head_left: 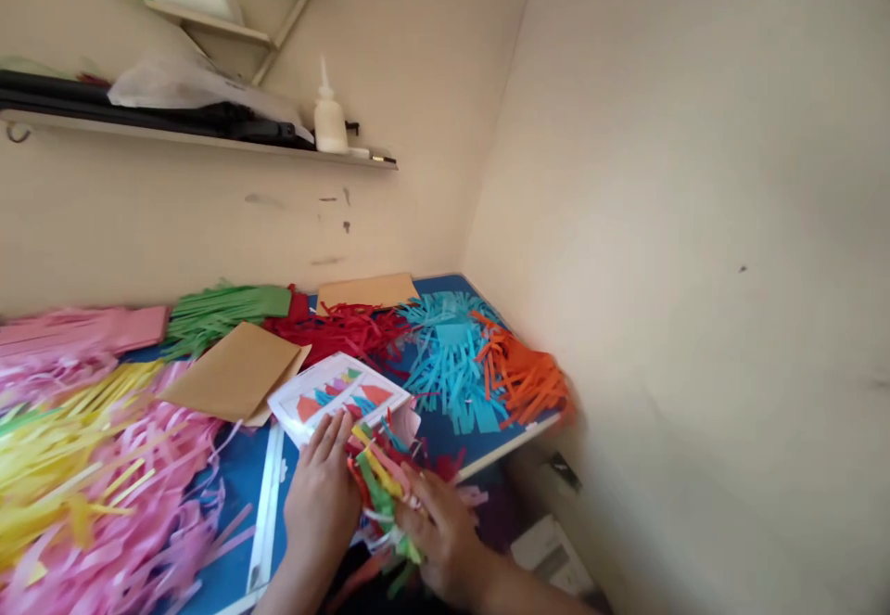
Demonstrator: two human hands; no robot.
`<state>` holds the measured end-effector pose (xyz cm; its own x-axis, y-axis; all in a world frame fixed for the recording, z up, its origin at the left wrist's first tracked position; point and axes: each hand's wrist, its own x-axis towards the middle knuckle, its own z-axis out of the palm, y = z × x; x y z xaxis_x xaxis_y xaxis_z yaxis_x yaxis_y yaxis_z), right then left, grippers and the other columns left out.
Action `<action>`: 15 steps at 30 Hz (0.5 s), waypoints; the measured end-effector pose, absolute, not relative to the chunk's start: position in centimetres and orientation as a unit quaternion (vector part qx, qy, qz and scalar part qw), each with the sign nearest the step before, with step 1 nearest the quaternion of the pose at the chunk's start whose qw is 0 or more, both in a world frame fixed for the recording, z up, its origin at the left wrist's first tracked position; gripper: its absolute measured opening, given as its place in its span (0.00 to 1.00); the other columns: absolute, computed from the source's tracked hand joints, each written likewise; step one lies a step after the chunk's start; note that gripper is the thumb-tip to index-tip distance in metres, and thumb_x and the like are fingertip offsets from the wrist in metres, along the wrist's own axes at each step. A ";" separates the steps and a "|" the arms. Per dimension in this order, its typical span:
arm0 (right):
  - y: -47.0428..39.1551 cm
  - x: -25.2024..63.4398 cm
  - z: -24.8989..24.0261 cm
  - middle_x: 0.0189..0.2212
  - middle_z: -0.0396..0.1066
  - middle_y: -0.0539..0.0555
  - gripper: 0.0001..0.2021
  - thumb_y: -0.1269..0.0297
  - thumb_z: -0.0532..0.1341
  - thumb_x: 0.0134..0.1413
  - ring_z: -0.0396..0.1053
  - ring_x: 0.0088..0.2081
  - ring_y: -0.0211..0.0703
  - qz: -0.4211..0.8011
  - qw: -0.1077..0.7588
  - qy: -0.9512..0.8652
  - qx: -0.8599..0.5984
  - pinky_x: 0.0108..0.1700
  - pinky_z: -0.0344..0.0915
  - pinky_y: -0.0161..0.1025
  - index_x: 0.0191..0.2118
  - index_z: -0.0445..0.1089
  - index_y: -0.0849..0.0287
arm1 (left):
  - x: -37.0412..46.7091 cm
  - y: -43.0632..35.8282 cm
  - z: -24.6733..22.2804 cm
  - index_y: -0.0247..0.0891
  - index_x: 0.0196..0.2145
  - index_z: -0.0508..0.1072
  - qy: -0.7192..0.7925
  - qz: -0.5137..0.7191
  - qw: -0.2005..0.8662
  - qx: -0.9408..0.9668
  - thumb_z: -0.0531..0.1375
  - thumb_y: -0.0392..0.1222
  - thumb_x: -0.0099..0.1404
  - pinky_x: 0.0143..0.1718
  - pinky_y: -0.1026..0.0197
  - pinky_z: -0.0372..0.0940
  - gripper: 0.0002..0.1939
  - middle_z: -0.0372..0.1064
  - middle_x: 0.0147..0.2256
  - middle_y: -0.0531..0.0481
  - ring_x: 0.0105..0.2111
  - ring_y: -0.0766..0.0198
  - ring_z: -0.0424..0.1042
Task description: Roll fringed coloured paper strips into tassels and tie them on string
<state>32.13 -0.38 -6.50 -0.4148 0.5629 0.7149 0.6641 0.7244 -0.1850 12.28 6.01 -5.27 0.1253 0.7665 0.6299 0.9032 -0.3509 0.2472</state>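
Observation:
My right hand is closed around a bundle of multicoloured paper strips, with green, yellow, pink and red ends sticking out. Close by on the left, my left hand rests with its fingers stretched out flat, the tips on the near edge of a white paper packet. Its thumb is hidden. Printed on the packet is a picture of colourful tassels. The packet lies tilted on the blue table, and the strips are against its near right side. How far any strips reach inside the packet, I cannot tell.
Yellow fringe, pink fringe, green fringe, red fringe, turquoise fringe and orange fringe cover much of the table. A brown envelope lies among them. Above, a shelf holds a white bottle.

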 end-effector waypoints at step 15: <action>1.2 33.7 0.0 0.55 0.67 0.53 0.11 0.62 0.54 0.68 0.67 0.42 0.46 -0.056 0.101 -0.950 -0.291 0.36 0.68 0.42 0.51 0.69 0.53 | 14.2 5.1 -4.2 0.33 0.56 0.71 -0.601 -0.278 0.090 -0.744 0.49 0.35 0.66 0.58 0.33 0.59 0.23 0.67 0.58 0.34 0.63 0.41 0.59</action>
<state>33.67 1.18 0.04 -0.8104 0.5411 0.2246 0.5639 0.8245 0.0481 14.17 5.06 -4.18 0.1236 0.8439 0.5220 0.9444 -0.2616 0.1994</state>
